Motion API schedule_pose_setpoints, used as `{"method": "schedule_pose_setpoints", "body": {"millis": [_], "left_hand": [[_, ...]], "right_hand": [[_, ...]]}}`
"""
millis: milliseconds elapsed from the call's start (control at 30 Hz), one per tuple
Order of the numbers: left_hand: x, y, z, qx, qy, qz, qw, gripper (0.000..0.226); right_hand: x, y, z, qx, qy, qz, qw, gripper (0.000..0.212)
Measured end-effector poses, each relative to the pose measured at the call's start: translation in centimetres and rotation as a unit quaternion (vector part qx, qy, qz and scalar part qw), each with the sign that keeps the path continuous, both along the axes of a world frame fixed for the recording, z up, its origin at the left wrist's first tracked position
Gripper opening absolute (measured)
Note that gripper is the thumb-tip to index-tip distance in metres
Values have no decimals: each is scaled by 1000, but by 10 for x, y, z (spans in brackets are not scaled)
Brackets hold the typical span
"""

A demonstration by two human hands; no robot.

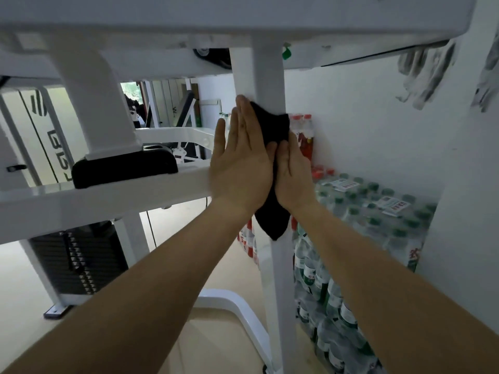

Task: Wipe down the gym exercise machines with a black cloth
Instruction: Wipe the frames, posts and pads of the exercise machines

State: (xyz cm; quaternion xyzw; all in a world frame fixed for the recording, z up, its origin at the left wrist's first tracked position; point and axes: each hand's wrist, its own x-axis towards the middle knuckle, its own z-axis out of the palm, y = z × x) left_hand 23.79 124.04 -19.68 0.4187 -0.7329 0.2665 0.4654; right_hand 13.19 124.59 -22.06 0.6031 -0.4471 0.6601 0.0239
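Observation:
A white upright post (268,76) of a gym machine runs from the top frame down to the floor in the middle of the view. A black cloth (272,125) is wrapped around the post at chest height, and its loose end hangs below my wrists. My left hand (240,160) lies flat with straight fingers, pressing the cloth against the left side of the post. My right hand (293,174) presses the cloth from the right side, fingers extended along the post.
A white crossbar (108,195) with a black pad (124,166) extends left of the post. A black weight stack (73,260) stands lower left. Shrink-wrapped packs of water bottles (364,211) are piled against the white wall on the right. Grey gloves (426,74) hang at upper right.

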Motion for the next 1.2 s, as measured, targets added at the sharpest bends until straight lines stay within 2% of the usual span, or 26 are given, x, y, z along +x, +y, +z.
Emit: {"method": "schedule_pose_setpoints", "body": {"millis": [133, 233, 300, 433, 533, 600, 700, 800, 900, 1100, 1200], "left_hand": [[1, 4, -36, -44, -47, 55, 996, 64], [-5, 9, -43, -59, -64, 44, 995, 61], [-5, 5, -35, -70, -45, 35, 996, 60], [-15, 0, -18, -71, 60, 45, 995, 61], [-18, 3, -32, -97, 37, 44, 994, 61], [-13, 1, -49, -127, -10, 29, 991, 56], [-11, -6, -83, -142, -16, -10, 990, 52], [-20, -11, -124, -95, 17, -104, 990, 54], [-24, -10, -154, 15, 91, -194, 977, 63], [-18, 11, -199, 224, 165, -243, 929, 70], [-20, 15, -184, 244, 196, -267, 911, 71]], "right_hand": [[2, 3, -46, 21, -41, 47, 998, 41], [-1, 12, -49, 59, -46, 71, 995, 40], [-4, 12, -26, 63, -42, 60, 995, 41], [-2, 3, 11, 55, -75, 78, 993, 39], [-4, -2, -22, 72, -102, 105, 987, 46], [-11, -4, -54, 76, -123, 133, 980, 44], [-14, -3, -89, 99, -135, 171, 971, 41], [-15, 0, -124, 123, -136, 158, 970, 38], [-15, 6, -148, 142, -137, 140, 970, 33], [-7, 26, -187, 185, -139, 138, 963, 26], [-6, 29, -166, 190, -133, 122, 965, 28]]}}
